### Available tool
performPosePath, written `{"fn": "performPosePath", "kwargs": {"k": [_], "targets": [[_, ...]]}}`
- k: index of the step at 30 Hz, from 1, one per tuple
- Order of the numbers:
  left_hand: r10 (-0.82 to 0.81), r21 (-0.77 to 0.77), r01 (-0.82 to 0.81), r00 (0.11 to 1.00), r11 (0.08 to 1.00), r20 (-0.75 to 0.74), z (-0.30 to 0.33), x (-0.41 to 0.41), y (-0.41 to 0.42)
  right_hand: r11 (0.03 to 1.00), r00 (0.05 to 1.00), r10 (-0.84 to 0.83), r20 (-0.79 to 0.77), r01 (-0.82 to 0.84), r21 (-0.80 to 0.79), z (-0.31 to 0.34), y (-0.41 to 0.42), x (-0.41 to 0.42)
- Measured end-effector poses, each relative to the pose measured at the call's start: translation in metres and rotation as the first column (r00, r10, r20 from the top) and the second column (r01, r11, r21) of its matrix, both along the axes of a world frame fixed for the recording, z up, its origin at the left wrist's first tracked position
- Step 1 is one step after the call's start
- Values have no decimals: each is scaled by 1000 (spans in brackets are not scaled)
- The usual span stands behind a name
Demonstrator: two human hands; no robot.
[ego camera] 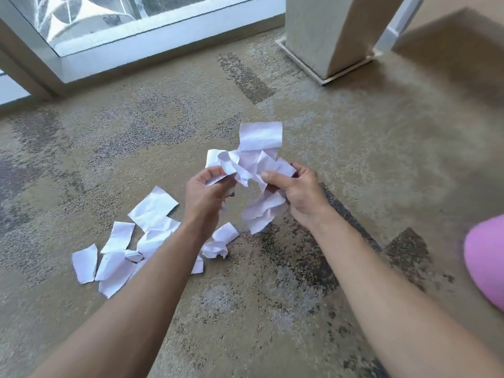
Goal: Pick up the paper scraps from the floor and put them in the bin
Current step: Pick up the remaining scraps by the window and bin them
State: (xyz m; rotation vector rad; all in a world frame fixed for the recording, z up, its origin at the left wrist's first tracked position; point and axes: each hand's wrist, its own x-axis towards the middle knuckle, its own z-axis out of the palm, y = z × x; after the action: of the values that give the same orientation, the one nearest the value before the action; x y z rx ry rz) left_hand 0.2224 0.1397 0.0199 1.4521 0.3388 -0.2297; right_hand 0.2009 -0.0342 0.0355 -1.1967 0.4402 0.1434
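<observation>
In the head view, your left hand (207, 195) and right hand (294, 192) meet at the centre of the frame, held above the carpet (272, 309). Both are closed on the same crumpled bundle of paper (253, 165): the left fingers curl round its left end, and the right thumb presses its right end against the fingers, with a second wrinkled strip (264, 211) hanging below that hand. One flatter sheet stands up at the top of the bundle.

The loose scraps (117, 257) lie on the carpet at the lower left of the frame, below and to the left of your left hand, partly hidden under your left forearm. That hand is clearly the nearer one. The heap runs from lower left up towards the centre, ending in a small crumpled ball (216, 248) just beside your left wrist.

The paper is thin, white and creased, with torn edges; the pieces overlap loosely, so they should slide and lift easily off the short, mottled beige-and-grey pile. No bin can be named for certain: a pale tapered container (332, 31) stands at the upper right, and a pink rounded shape (485, 260) cuts in at the right edge.
</observation>
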Motion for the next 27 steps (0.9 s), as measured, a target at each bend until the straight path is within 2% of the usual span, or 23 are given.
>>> {"fn": "performPosePath", "kwargs": {"k": [6,12,16,21,24,27], "targets": [[-165,-72,175,978,982,124,60,-22,-78,971,975,-203,89,189,144,55,-58,-47],[-343,-163,382,912,910,224,132,-67,-170,897,883,-423,206,376,231,131,-129,-120],[-488,-143,533,833,834,261,175,-97,-231,840,805,-541,244,504,199,169,-178,-170],[-648,-112,703,697,703,307,213,-135,-318,712,666,-701,256,672,203,198,-250,-229],[-736,-30,776,609,630,294,231,-161,-366,647,610,-760,225,743,170,203,-287,-264],[-791,44,805,569,592,225,234,-171,-407,582,558,-808,187,806,107,203,-316,-289]]}}
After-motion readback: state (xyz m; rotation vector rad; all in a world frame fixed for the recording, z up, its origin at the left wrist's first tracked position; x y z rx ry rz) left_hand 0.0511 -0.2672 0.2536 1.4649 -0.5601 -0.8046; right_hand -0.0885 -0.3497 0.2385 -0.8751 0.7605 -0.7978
